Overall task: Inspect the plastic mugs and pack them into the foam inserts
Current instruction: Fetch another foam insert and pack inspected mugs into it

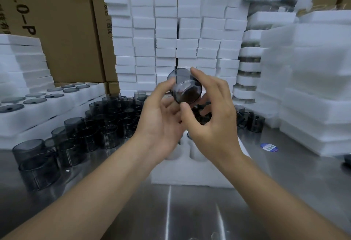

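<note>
Both hands hold one smoky grey mug [185,85] up at chest height, tilted on its side. Left hand [161,116] cups it from below, thumb on the wall. Right hand [212,118] pinches it between forefinger and thumb. Directly beneath, a white foam insert [191,175] sits on the steel table [171,211]. Loose mugs [85,131] crowd the table to the left, beside a filled foam tray [38,110]. Foam stacks [171,40] and cardboard boxes [66,21] stand behind.

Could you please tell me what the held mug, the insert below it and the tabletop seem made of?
Held mug: smoky grey plastic, glossy and see-through. Foam insert: white foam, matte and grainy. Tabletop: probably stainless steel, given its streaky reflections.
</note>
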A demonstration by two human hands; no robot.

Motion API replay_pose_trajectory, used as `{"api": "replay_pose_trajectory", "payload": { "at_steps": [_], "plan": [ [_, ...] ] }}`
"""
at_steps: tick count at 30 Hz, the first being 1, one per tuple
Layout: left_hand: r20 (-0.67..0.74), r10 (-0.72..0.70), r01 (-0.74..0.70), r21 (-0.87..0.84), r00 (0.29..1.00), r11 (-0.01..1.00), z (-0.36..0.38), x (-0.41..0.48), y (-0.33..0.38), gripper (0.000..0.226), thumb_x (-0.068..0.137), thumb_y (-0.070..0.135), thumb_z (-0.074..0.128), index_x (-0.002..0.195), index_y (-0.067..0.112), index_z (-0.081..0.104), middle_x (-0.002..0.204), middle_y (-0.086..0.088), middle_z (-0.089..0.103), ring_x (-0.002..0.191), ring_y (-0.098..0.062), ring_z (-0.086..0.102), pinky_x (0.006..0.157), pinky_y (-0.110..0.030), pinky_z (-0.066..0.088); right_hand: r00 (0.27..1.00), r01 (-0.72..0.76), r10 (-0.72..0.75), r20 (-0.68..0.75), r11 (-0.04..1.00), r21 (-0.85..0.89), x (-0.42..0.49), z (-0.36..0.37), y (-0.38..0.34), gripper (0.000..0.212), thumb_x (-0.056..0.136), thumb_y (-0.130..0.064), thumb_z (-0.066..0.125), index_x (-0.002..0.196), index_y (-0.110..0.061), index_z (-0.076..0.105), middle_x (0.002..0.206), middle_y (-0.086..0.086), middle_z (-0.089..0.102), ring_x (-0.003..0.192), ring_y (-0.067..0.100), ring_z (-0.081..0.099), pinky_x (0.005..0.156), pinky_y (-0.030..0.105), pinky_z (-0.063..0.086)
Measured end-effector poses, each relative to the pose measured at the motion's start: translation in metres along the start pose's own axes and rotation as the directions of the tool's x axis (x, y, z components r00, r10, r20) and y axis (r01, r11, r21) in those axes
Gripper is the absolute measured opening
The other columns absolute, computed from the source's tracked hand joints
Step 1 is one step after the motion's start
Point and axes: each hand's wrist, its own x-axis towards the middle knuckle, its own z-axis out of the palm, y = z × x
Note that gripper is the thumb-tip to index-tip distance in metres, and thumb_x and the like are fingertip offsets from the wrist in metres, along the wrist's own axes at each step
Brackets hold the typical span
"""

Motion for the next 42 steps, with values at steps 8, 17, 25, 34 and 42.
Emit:
{"api": "replay_pose_trajectory", "payload": {
  "at_steps": [8, 17, 25, 34, 42],
  "plan": [
    [0.098, -0.241, 0.259, -0.272, 0.965, 0.927, 0.0, 0.0, -0.008, 0.051, 0.097, 0.059, 0.069, 0.111, 0.012, 0.082, 0.106, 0.0, 0.08, 0.089, -0.011, 0.078, 0.083, -0.027, 0.064, 0.998, 0.013, -0.018, -0.057, 0.997, -0.078, 0.002, 0.003, -0.002, 0.055, 0.091, -0.029, 0.079, 0.143, -0.017, 0.065, 0.13, 0.001, 0.056, 0.115, 0.014, 0.063, 0.098, 0.032, 0.056],
    [-0.046, -0.152, 0.154, 0.026, 0.987, 0.988, 0.005, -0.001, -0.001, 0.06, 0.1, 0.065, 0.061, 0.12, 0.012, 0.08, 0.113, -0.001, 0.082, 0.095, -0.01, 0.079, 0.076, -0.028, 0.063, 0.997, -0.079, 0.08, 0.002, 0.991, -0.104, 0.005, -0.001, 0.002, 0.067, 0.079, -0.034, 0.086, 0.14, -0.031, 0.06, 0.127, -0.012, 0.054, 0.096, 0.007, 0.064, 0.084, 0.03, 0.058],
    [-0.076, 0.278, -0.186, 0.574, 0.958, 0.797, -0.005, 0.008, -0.004, 0.045, 0.11, 0.059, 0.04, 0.133, 0.036, 0.071, 0.127, 0.011, 0.077, 0.123, -0.008, 0.069, 0.104, -0.044, 0.049, 0.767, -0.634, 0.626, 0.143, 0.702, 0.326, 0.007, 0.001, 0.003, 0.055, 0.079, -0.029, 0.094, 0.117, -0.024, 0.054, 0.102, -0.009, 0.078, 0.081, 0.01, 0.075, 0.066, 0.028, 0.059],
    [-0.046, 0.135, -0.09, 0.539, 0.99, 0.837, -0.023, 0.02, -0.01, 0.053, 0.094, 0.057, 0.064, 0.121, 0.014, 0.079, 0.101, -0.013, 0.072, 0.091, -0.015, 0.066, 0.093, -0.034, 0.058, 0.37, -0.844, 0.635, 0.678, -0.076, 0.531, 0.008, -0.004, 0.007, 0.05, 0.089, -0.055, 0.059, 0.093, -0.01, 0.079, 0.089, 0.003, 0.07, 0.066, 0.014, 0.057, 0.062, 0.027, 0.043],
    [-0.094, 0.212, -0.128, 0.543, 0.973, 0.83, -0.031, 0.023, -0.016, 0.035, 0.099, 0.046, 0.071, 0.109, 0.015, 0.082, 0.096, -0.011, 0.073, 0.08, -0.01, 0.068, 0.077, -0.022, 0.06, 0.369, -0.845, 0.67, 0.644, -0.046, 0.532, 0.005, -0.001, 0.007, 0.042, 0.093, -0.047, 0.062, 0.111, -0.01, 0.071, 0.094, 0.007, 0.072, 0.071, 0.018, 0.066, 0.065, 0.029, 0.046]
  ]
}}
